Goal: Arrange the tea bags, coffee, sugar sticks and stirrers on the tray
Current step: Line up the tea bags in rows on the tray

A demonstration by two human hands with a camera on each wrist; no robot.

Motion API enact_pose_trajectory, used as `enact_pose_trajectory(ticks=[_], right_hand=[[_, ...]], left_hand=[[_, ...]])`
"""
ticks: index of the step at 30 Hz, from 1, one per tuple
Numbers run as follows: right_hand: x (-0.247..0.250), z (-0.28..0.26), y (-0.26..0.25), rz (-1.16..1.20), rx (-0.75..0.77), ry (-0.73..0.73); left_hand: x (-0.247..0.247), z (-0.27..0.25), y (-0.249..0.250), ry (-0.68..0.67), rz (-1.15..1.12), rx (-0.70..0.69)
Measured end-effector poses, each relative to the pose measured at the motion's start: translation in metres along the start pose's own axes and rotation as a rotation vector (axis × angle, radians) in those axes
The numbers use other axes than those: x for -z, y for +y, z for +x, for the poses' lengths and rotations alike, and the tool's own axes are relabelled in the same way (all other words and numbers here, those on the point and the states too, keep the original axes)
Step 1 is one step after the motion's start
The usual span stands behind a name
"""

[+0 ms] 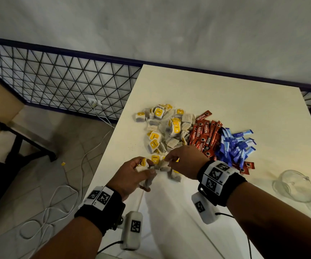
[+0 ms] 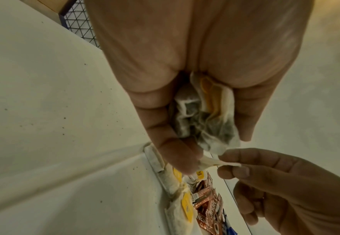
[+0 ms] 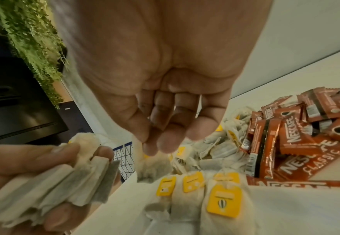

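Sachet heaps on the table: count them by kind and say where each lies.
3. The tea bags lie on the left, the red coffee sticks in the middle, the blue sugar sticks on the right, each heap touching the next. Other kinds may lie buried.

Both forearms reach forward side by side, each wrist wrapped in a black band. The left hand [image 1: 130,176] is turned palm inward, its fingers [image 2: 171,138] and thumb curled round a small bunch of tea bags [image 2: 207,117]. The right hand [image 1: 185,161] is just beside it, palm down, with thumb and forefinger pinching the edge of one tea bag [image 2: 215,162] while the other fingers curl loosely under.
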State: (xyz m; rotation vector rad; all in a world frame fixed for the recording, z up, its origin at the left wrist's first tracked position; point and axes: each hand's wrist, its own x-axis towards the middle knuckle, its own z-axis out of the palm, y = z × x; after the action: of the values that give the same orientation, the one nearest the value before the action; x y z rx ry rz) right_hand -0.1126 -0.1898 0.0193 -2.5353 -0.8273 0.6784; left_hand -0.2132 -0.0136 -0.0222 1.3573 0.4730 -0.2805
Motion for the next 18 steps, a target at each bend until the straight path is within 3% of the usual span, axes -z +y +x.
enact_pose_trajectory(ticks=[8, 15, 18], right_hand=[[-0.007, 0.005, 0.008, -0.024, 0.036, 0.025], [-0.025, 0.015, 0.007, -0.088, -0.008, -0.161], [-0.030, 0.023, 0.007, -0.116, -0.043, -0.176]], left_hand=[[0.004, -0.001, -0.002, -0.001, -0.014, 0.009], [0.012, -0.002, -0.005, 0.019, -0.009, 0.030], [0.016, -0.004, -0.005, 0.010, -0.002, 0.036]])
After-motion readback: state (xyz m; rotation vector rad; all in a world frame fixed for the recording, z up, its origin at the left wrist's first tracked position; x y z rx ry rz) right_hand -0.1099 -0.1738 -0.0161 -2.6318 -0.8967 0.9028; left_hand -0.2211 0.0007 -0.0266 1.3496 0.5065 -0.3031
